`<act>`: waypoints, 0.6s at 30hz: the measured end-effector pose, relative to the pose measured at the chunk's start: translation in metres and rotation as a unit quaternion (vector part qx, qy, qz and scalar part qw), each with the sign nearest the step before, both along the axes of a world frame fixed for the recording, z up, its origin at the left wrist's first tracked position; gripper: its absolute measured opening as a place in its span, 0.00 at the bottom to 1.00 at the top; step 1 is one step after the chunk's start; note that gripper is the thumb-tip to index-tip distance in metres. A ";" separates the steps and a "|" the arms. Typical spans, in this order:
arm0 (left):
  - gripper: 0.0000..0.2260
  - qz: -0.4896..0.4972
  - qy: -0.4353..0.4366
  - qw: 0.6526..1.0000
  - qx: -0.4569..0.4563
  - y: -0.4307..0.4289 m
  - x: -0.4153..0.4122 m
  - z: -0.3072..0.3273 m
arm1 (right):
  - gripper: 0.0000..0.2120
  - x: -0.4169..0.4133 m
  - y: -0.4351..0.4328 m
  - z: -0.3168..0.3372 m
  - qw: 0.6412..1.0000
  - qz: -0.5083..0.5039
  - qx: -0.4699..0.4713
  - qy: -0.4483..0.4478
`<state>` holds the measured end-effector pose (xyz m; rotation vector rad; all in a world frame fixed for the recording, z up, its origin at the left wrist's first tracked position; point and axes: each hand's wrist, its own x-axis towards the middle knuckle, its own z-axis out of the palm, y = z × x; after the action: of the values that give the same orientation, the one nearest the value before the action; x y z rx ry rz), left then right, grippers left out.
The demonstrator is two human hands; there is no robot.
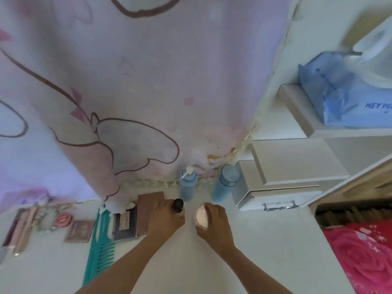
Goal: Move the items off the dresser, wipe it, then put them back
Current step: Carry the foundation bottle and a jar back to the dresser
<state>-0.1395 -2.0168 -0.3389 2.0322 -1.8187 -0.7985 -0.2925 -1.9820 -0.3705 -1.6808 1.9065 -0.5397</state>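
My left hand (164,217) is closed around a small bottle with a black cap (178,204), standing on the white dresser top (265,240). To its right, my right hand (214,221) grips a jar with a pale peach lid (201,216). Just behind them stand a blue pump bottle (188,183) and a blue capped bottle (226,183), near the back edge. A brown box (149,206) lies left of my left hand, partly hidden by it.
Left along the dresser lie a dark palette (125,224), a teal comb (98,249), a small pink palette (79,231), a red lip-print tin (63,219) and pink tubes (20,230). A white drawer box (280,183) stands right. A printed pink cloth (148,81) hangs behind. A red bedspread (360,257) lies lower right.
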 end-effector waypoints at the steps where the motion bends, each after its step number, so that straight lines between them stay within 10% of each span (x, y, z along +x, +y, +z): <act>1: 0.16 -0.004 -0.020 1.000 0.002 -0.004 0.000 -0.003 | 0.33 0.001 -0.007 -0.003 1.000 0.010 -0.008 -0.001; 18: 0.30 0.027 -0.056 0.998 0.012 -0.017 0.006 -0.018 | 0.31 -0.001 -0.044 -0.022 0.996 0.059 -0.060 0.016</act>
<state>-0.1337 -2.0338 -0.3566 2.1722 -1.8109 -0.7080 -0.2940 -2.0261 -0.3925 -1.8766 1.8142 -0.5947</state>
